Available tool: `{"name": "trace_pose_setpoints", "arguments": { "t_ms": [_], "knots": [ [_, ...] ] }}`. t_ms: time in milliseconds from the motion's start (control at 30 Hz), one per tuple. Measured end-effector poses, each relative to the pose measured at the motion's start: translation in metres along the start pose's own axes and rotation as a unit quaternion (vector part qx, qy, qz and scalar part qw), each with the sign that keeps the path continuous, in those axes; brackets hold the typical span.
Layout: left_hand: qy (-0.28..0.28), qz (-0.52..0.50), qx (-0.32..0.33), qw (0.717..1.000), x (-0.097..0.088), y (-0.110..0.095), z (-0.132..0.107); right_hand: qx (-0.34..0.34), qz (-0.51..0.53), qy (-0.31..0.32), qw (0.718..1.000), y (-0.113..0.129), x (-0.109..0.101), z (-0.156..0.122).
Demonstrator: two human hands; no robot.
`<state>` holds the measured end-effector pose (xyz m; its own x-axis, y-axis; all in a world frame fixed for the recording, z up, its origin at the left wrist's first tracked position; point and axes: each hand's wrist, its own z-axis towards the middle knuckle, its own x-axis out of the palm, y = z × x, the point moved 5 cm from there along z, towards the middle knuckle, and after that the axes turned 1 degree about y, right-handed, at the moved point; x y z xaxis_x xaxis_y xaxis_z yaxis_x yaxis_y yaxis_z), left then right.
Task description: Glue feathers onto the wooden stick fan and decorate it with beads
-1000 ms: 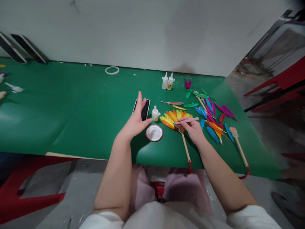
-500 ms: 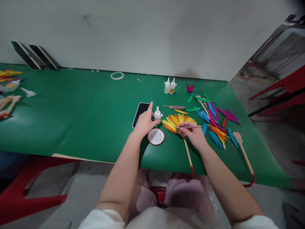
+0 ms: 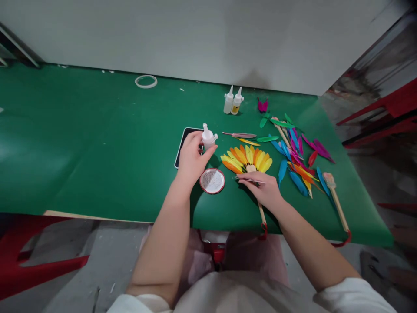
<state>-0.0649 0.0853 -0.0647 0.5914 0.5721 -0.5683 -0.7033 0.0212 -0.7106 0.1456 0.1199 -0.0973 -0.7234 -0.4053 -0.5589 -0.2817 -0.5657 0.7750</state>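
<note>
My left hand (image 3: 192, 158) is closed around a small white glue bottle (image 3: 208, 137), its nozzle pointing up and leaning slightly left. Below it lies a round lid (image 3: 212, 181) with a red rim and white residue inside. Between the fingers of my right hand (image 3: 260, 187) is a pair of tweezers (image 3: 252, 180), tips pointing left. Just beyond that hand spreads a fan of yellow and orange feathers (image 3: 246, 157) on a wooden stick, whose handle (image 3: 261, 213) runs partly under the hand and ends in a red cord.
A dark tablet-like panel (image 3: 180, 150) lies beside my left hand. Two glue bottles (image 3: 233, 102) stand near the wall. Loose coloured feathers (image 3: 296, 180) and another wooden stick (image 3: 337, 204) are spread at the right. A white ring (image 3: 146, 81) lies at the back of the green table (image 3: 97, 152).
My left hand has closed on the glue bottle and tilted it. My right hand has drawn the tweezers back from the fan, showing its centre. The view has shifted.
</note>
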Motion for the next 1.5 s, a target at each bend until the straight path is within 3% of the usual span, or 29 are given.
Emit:
{"name": "trace_pose_setpoints", "arguments": {
  "t_ms": [167,367,1100,1500],
  "knots": [
    [0.011,0.018,-0.021,1.0,0.0063,0.0003,-0.0015,-0.003,-0.028,0.023,0.999,0.0016,0.0034,0.0012],
    [-0.04,0.008,-0.004,0.999,0.0003,-0.0043,-0.004,-0.005,-0.043,0.018,0.999,0.0011,0.0048,0.0012],
    [-0.024,0.009,0.001,1.0,0.0034,-0.0057,-0.0054,-0.006,-0.056,0.032,0.998,-0.0016,0.0088,0.002],
    [-0.018,0.015,0.006,1.0,0.0031,-0.006,-0.0057,-0.041,-0.078,0.02,0.996,0.0019,0.0082,0.0027]
  ]
}}
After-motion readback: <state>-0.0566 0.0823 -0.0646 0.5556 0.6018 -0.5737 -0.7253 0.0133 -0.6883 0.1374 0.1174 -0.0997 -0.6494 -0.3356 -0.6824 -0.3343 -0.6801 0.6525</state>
